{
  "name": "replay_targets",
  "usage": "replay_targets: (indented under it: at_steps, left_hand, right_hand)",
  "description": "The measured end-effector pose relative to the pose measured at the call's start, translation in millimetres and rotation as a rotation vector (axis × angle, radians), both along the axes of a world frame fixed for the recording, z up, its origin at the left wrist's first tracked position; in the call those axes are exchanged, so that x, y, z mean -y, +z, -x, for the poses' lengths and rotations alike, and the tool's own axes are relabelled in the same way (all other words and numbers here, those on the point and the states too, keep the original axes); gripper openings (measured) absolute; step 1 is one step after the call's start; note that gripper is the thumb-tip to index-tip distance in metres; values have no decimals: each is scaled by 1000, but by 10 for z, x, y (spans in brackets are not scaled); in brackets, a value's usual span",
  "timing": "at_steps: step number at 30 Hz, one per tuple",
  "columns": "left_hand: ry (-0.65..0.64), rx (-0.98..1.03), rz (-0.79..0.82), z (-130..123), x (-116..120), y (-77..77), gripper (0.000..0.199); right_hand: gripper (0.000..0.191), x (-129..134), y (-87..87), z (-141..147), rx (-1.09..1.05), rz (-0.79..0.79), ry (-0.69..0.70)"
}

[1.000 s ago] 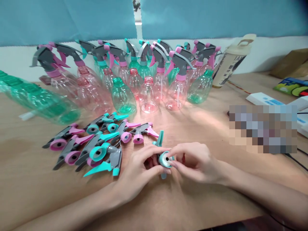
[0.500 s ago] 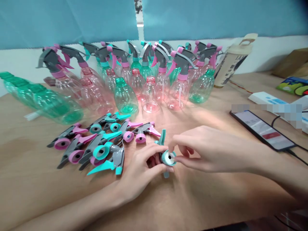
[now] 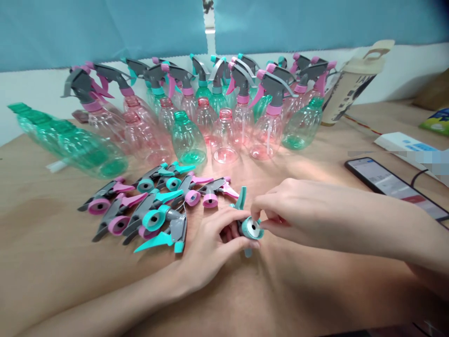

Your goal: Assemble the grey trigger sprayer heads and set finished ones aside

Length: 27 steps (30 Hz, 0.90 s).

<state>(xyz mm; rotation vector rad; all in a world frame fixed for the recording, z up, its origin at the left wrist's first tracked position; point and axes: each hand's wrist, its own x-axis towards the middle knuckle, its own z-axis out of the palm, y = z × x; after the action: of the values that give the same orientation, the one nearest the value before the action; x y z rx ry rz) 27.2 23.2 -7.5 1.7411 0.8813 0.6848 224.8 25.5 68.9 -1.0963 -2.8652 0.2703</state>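
Observation:
My left hand (image 3: 213,248) is closed around a turquoise and grey trigger spray head (image 3: 248,229), its round cap facing me. Inside that cap sits a white washer (image 3: 253,226) with a dark hole in the middle. My right hand (image 3: 284,206) has its thumb and finger pinched together at the cap's upper right edge, touching it. Whatever lies between those fingertips is hidden. Left of my hands lies a pile of loose spray heads (image 3: 154,219) in pink, turquoise and grey, caps turned toward me.
Behind stand several pink and green bottles (image 3: 224,140), many with spray heads on. Green bottles (image 3: 80,150) lean at the left. At the right are a phone (image 3: 393,180), a white power strip (image 3: 403,142) with cables, and a tall cup (image 3: 351,89).
The whole view has shifted slightly, so things appear farther right. My left hand keeps its hold on the spray head, and my right fingertips remain at the cap's edge.

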Motion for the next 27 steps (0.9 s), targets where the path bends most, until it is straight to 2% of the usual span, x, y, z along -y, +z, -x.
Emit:
replay_targets:
  at_steps: [9, 18, 27]
  left_hand:
    - [-2, -23, -9, 15, -12, 27, 21]
    - [28, -29, 44, 17, -3, 19, 32]
    - [70, -50, 85, 20, -8, 1, 32]
  right_hand:
    - [24, -34, -59, -9, 10, 14, -7]
    - [25, 9, 45, 1, -81, 38, 37]
    - [22, 10, -125, -32, 16, -79, 74]
